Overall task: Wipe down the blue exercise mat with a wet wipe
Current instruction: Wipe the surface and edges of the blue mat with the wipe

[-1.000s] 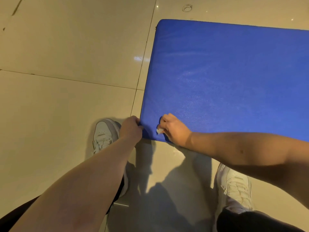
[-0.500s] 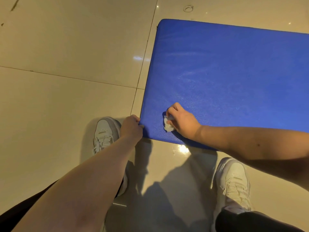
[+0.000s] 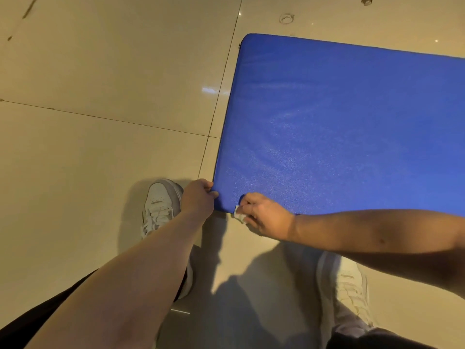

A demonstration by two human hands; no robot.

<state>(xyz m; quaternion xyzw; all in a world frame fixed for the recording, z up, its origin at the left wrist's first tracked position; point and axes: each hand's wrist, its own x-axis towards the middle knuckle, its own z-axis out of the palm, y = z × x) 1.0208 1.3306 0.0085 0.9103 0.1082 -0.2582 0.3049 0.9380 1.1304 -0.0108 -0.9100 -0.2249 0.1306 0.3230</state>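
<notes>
One mat [image 3: 339, 127], one wipe [image 3: 239, 214], two hands [image 3: 197, 199] [image 3: 266, 219], two shoes [image 3: 159, 205] [image 3: 351, 285] (white)

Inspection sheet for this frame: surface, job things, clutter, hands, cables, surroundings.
Surface: glossy beige tile floor, dark grout lines, a few dark marks at top left.
Job's things: blue mat lies on the floor; white wipe is bunched at the mat's near edge, by its near left corner.
Clutter: nothing seen.
Hands: left hand grips the mat's near left corner; right hand holds the wipe against the near edge.
Cables: nothing seen.
Surroundings: left shoe and right shoe, both white, on the floor; round floor fitting beyond the mat.
</notes>
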